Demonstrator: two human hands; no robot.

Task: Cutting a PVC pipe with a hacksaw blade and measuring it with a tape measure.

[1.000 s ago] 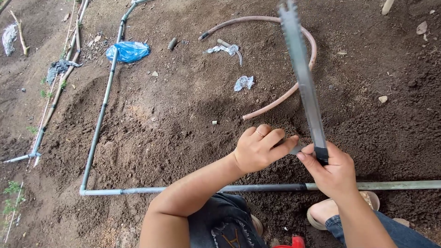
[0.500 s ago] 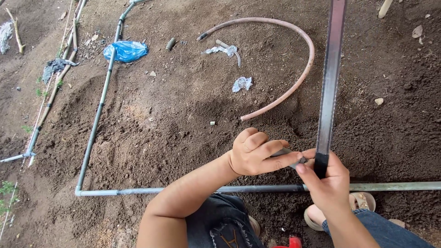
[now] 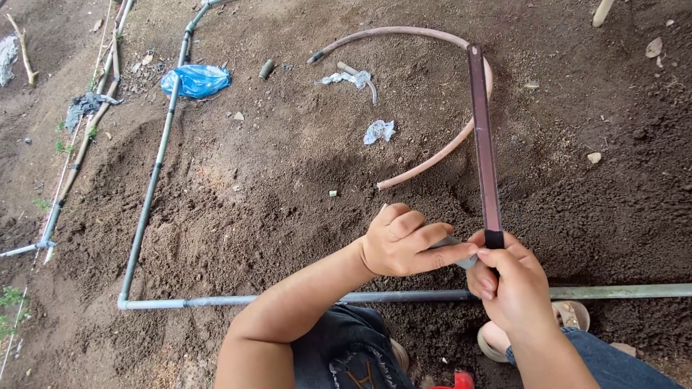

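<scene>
My left hand point(image 3: 407, 240) grips a small grey pipe fitting point(image 3: 461, 253) just above the horizontal grey pipe point(image 3: 303, 298) on the soil. My right hand point(image 3: 515, 284) holds the lower end of a long dark narrow pipe point(image 3: 484, 144) with a black band near the bottom; it stands almost upright, leaning away from me. Its lower end meets the fitting between my two hands. My knees in denim and a sandalled foot point(image 3: 562, 320) show at the bottom edge.
The grey pipe turns at a corner elbow point(image 3: 124, 302) and runs up the left side point(image 3: 160, 158). A curved pinkish hose point(image 3: 425, 36) lies on the dirt beyond. A blue plastic bag point(image 3: 196, 79), scraps of white plastic point(image 3: 379, 131) and sticks point(image 3: 79, 144) are scattered about.
The long dark pipe has swung from leaning left to nearly upright. My right hand has closed in toward my left hand and the fitting.
</scene>
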